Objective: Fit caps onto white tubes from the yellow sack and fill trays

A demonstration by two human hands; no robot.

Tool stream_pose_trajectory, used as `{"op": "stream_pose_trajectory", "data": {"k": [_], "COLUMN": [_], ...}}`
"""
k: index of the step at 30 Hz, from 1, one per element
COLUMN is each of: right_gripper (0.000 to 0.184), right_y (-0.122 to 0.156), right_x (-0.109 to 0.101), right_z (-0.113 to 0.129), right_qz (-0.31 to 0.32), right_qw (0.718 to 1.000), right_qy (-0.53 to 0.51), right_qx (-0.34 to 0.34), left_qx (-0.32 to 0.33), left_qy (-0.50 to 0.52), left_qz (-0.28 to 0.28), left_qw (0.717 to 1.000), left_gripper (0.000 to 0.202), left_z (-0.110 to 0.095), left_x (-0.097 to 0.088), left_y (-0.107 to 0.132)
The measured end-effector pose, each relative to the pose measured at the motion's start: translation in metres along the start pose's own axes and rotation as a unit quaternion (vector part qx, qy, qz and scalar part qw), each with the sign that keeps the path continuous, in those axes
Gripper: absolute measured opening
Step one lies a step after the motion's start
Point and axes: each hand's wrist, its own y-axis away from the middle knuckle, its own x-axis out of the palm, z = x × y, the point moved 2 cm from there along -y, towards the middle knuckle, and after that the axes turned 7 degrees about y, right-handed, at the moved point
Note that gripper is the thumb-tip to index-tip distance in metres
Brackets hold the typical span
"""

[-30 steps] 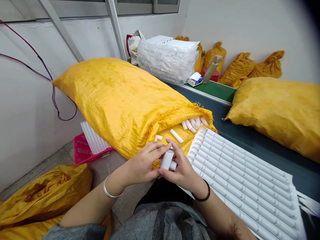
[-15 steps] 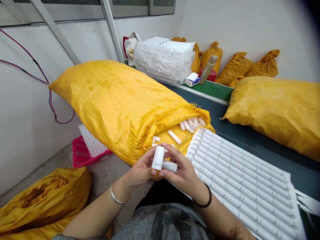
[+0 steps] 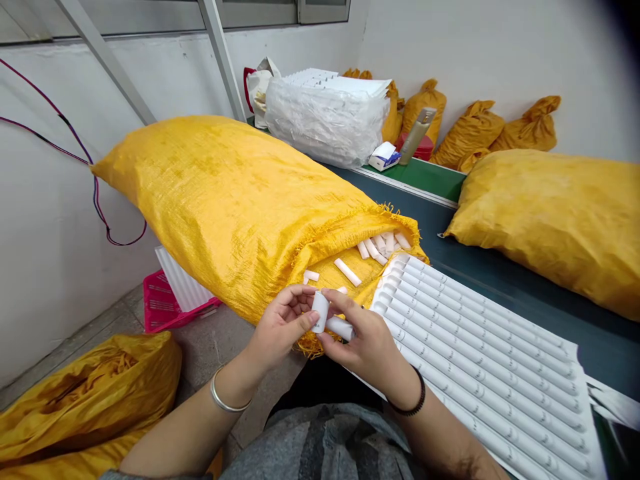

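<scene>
My left hand (image 3: pixel 289 321) is closed on a short white tube (image 3: pixel 321 311), its thumb pressed against the tube's side. Small dark print shows low on that tube. My right hand (image 3: pixel 356 333) touches the same tube with its fingertips and keeps a second white tube (image 3: pixel 340 328) lying in its curled fingers. Just beyond both hands gapes the mouth of a big yellow woven sack (image 3: pixel 240 193), with several loose white tubes (image 3: pixel 347 272) inside. By my right forearm lies a white ridged tray (image 3: pixel 480 360) with rows of printed white tubes.
Another full yellow sack (image 3: pixel 545 227) lies on the dark green belt (image 3: pixel 430 227) at right. Farther back are a plastic-wrapped stack of trays (image 3: pixel 325 120), a tissue box (image 3: pixel 384 157) and a bottle (image 3: pixel 417 135). A pink basket (image 3: pixel 155 300) and a crumpled sack (image 3: pixel 90 400) are at lower left.
The upright tube has turned in my fingers, so its print has shifted round. My left fingers have moved up and loosened around it. The second tube is still in my right hand.
</scene>
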Motion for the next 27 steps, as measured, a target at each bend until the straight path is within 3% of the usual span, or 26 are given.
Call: {"op": "stream_pose_trajectory", "data": {"k": [4, 10, 13, 17, 19, 21, 23, 24, 27], "right_gripper": [0.057, 0.06, 0.064, 0.062, 0.063, 0.063, 0.054, 0.045, 0.022], "right_y": [0.001, 0.003, 0.002, 0.0, 0.001, 0.002, 0.003, 0.004, 0.004], "right_x": [0.001, 0.003, 0.001, 0.002, 0.007, 0.012, 0.015, 0.016, 0.015], "right_z": [0.001, 0.005, 0.006, 0.007, 0.005, 0.0, -0.009, -0.014, -0.023], "right_qz": [0.0, 0.026, 0.049, 0.059, 0.066, 0.067, 0.038, 0.018, -0.025], "right_qw": [1.0, 1.0, 0.998, 0.995, 0.994, 0.991, 0.981, 0.971, 0.924], "right_qy": [0.021, 0.007, -0.048, -0.082, -0.09, -0.115, -0.166, -0.203, -0.332], "right_qx": [-0.006, -0.013, 0.001, 0.005, 0.002, 0.028, 0.09, 0.126, 0.188], "left_qx": [-0.018, -0.017, -0.041, -0.037, -0.042, -0.068, -0.079, -0.068, -0.008], "left_qy": [-0.003, -0.057, -0.033, -0.017, -0.031, -0.019, -0.002, -0.003, -0.015], "left_qz": [0.009, -0.026, -0.038, -0.011, -0.021, -0.106, -0.25, -0.317, -0.435], "left_qw": [1.0, 0.998, 0.998, 0.999, 0.998, 0.992, 0.965, 0.946, 0.9], "left_gripper": [0.034, 0.017, 0.024, 0.023, 0.033, 0.038, 0.036, 0.031, 0.011], "left_z": [-0.004, -0.003, -0.004, -0.009, -0.009, -0.008, -0.012, -0.017, -0.048], "left_x": [0.004, 0.0, 0.0, 0.004, -0.004, -0.031, -0.074, -0.099, -0.166], "left_y": [0.0, -0.001, 0.0, 0.007, 0.011, 0.015, 0.018, 0.019, 0.017]}}
